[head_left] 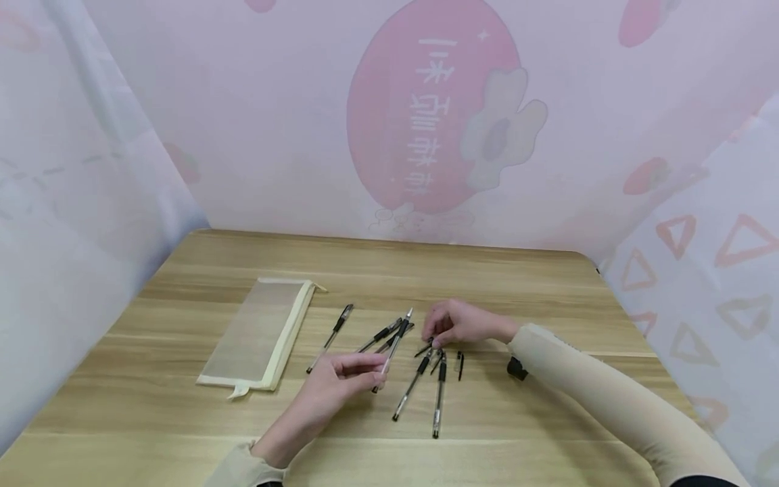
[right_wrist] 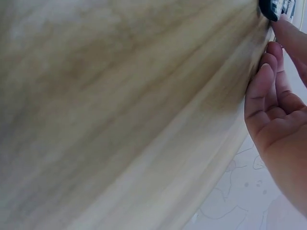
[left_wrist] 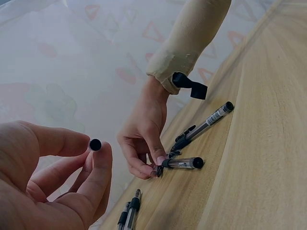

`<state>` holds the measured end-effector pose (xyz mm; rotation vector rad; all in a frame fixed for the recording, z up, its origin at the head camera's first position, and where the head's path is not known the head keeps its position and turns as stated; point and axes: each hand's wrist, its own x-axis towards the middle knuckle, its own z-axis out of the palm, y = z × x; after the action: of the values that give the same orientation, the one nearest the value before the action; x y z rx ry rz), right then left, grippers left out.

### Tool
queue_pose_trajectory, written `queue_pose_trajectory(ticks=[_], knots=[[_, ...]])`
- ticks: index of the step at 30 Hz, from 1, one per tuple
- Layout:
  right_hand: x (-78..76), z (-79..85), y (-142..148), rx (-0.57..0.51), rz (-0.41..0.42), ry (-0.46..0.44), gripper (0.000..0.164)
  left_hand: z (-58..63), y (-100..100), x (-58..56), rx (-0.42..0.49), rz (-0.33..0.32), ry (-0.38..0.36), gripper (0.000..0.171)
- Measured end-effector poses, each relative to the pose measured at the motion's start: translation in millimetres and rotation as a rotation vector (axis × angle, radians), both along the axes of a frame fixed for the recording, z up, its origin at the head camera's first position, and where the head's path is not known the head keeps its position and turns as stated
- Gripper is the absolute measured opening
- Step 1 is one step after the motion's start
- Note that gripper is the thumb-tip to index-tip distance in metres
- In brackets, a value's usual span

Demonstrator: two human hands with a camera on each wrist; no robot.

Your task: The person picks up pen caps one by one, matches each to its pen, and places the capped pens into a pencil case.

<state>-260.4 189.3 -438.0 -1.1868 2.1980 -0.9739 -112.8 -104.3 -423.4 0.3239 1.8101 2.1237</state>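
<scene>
My left hand [head_left: 343, 384] pinches a clear-barrelled gel pen [head_left: 399, 338] with a black grip, its pale tip pointing up and away. In the left wrist view only that pen's black end [left_wrist: 95, 144] shows between thumb and fingers. To the right, my right hand [head_left: 458, 322] reaches down to the table and pinches a small pen cap [left_wrist: 156, 171], partly hidden by the fingertips. Just below it lie two uncapped-looking pens, one slanted [head_left: 412, 387] and one nearly straight [head_left: 439, 398]. Another clear cap with a black clip [head_left: 460, 365] lies right of them.
A mesh zip pouch [head_left: 252, 331] with cream edging lies flat at the left. Next to it rests a single pen [head_left: 331, 338]. More pens [head_left: 382, 334] lie crossed behind the left hand. Patterned cloth walls [head_left: 274, 135] stand around the wooden table [head_left: 517, 433].
</scene>
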Motion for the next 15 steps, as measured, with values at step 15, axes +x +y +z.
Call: queue_pose_trajectory(ticks=[15], knots=[[-1.8, 2.9, 0.9, 0.035, -0.089, -0.032, 0.013, -0.5, -4.5, 0.5, -0.03, 0.003, -0.026, 0.04]])
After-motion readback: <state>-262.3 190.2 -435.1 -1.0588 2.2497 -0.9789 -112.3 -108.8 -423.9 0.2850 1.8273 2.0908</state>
